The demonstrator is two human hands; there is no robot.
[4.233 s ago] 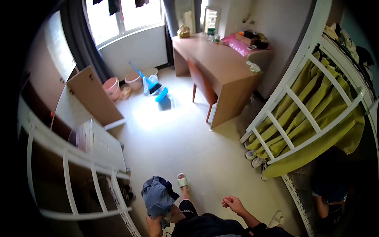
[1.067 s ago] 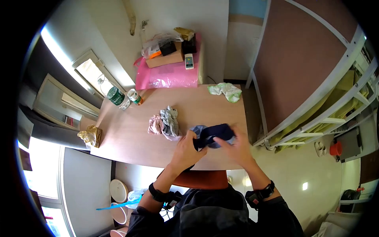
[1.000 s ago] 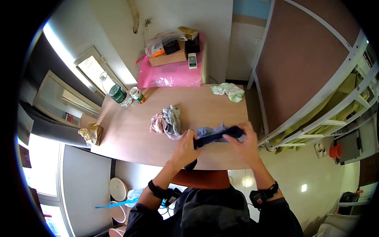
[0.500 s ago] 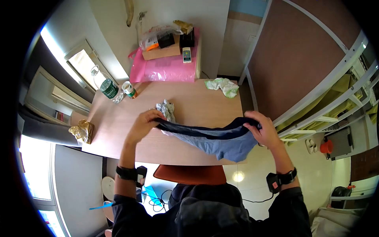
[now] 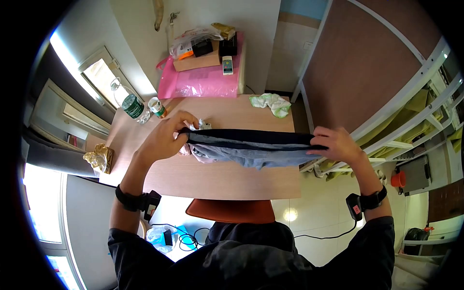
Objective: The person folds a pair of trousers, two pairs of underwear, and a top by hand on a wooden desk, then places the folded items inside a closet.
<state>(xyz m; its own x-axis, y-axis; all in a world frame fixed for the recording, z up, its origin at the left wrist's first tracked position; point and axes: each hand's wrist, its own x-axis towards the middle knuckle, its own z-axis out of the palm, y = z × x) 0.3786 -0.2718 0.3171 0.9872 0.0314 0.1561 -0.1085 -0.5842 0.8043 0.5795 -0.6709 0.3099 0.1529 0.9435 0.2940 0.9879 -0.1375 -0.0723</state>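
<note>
A pair of blue-grey underpants point(image 5: 251, 155) hangs stretched over the table, its dark waistband pulled nearly straight from side to side. My left hand point(image 5: 166, 136) pinches the left end of the waistband between thumb and fingers. At the other end, my right hand point(image 5: 338, 145) grips the band near the table's right edge. Just behind the waistband, beside my left fingers, a crumpled grey-white cloth point(image 5: 205, 125) shows, mostly hidden. Some pale pink fabric point(image 5: 184, 150) peeks out below my left fingers.
On the wooden table point(image 5: 217, 182) stand a water bottle point(image 5: 133, 106) and a paper cup point(image 5: 157, 107) at back left. A gold tissue box point(image 5: 100, 158) sits at the left edge. A green-white cloth point(image 5: 273, 104) lies back right, a pink package point(image 5: 203, 88) at the back. An orange chair point(image 5: 231, 211) is in front.
Both hands have moved apart and the waistband, sagging before, is now taut. The underpants have risen in view, covering more of the crumpled cloth behind.
</note>
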